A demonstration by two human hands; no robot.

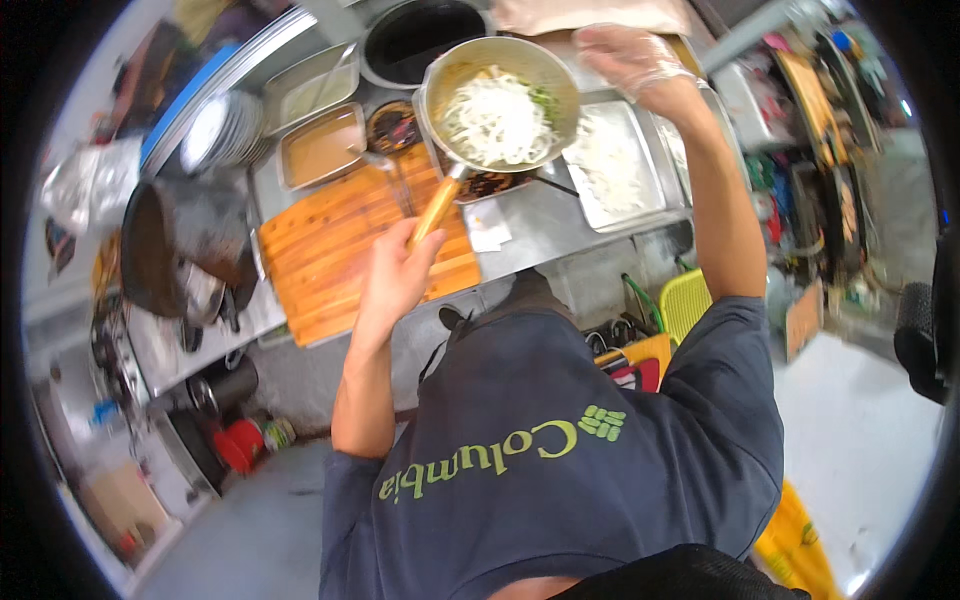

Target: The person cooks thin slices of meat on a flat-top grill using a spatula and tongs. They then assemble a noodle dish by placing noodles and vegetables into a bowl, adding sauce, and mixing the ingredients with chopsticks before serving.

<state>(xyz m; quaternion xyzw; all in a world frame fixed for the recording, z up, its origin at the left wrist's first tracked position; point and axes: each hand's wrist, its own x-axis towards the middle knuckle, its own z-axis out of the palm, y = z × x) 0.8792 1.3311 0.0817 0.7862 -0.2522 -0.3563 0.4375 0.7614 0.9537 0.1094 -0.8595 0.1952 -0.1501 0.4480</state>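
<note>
My left hand [397, 271] grips the wooden handle [437, 210] of a metal saucepan [564, 71], which is held above the counter. White noodle-like strips [499, 120] fill much of the pan, with chopped greens [545, 103] at their right side. To the right of the pan rim is my right hand [630, 60], in a clear plastic glove. Its fingers point left and blur together, so I cannot tell whether they hold anything. Below that hand, a shallow metal tray [651, 204] carries more white shreds [611, 161].
A wooden cutting board [330, 255] lies left of the pan, with tongs [397, 187] over it. Behind stand a tray of brown liquid [322, 146], a bowl of dark sauce [394, 126] and a large dark pot [420, 37]. Stacked plates [221, 131] and a wok [150, 247] are farther left.
</note>
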